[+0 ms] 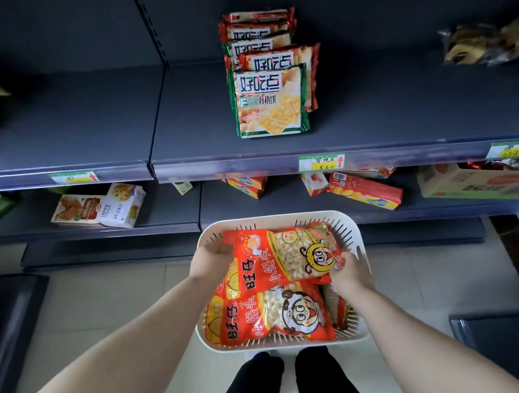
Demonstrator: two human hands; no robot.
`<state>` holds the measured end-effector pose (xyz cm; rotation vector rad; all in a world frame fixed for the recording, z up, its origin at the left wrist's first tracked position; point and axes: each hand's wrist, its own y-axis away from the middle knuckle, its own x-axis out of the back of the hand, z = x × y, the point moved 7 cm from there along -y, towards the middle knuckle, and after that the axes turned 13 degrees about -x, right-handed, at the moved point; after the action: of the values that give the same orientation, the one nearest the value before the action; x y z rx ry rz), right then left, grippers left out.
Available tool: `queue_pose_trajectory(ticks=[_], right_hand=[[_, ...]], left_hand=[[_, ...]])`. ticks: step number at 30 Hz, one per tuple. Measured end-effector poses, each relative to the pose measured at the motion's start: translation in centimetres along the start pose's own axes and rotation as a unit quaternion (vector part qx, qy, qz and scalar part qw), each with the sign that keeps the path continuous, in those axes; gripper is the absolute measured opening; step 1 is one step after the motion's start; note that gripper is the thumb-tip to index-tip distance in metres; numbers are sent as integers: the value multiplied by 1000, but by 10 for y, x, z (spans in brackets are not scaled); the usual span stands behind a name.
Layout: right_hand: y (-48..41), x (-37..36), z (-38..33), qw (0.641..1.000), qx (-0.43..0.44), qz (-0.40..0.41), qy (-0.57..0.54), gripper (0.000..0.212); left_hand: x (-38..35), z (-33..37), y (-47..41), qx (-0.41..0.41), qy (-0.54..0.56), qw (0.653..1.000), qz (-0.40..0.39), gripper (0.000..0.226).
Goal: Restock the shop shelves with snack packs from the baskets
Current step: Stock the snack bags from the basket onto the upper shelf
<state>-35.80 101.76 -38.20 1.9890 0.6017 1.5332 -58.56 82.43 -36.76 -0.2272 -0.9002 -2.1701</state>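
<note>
At 6 o'clock, white slotted plastic basket (pixel 356 234) carries two red snack bags; left hand (pixel 214 257), right hand (pixel 350 273) clamp top bag (pixel 281 255), second bag (pixel 275 316) beneath.

Five biscuit packs (pixel 272 102) at 12 o'clock.

Basket (pixel 284 219): sitting on the floor before the shelves, holding two snack packs.
Upper pack (pixel 281 257): lying over the lower pack (pixel 271 319), left hand (pixel 214 255) and right hand (pixel 351 270) gripping its ends.
Upper shelf (pixel 385 123): carrying biscuit packs (pixel 271 80) standing in a row.
</note>
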Motion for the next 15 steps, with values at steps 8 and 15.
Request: queue_pose_trajectory(ticks=[8,15], right_hand=[[-25,-8,-15,998,27,-36,47,45],[-18,-19,-44,915,267,99,286,83]], left_hand=[[0,-40,35,105,67,989,75,17],[-20,-37,57,109,85,984,112,17]])
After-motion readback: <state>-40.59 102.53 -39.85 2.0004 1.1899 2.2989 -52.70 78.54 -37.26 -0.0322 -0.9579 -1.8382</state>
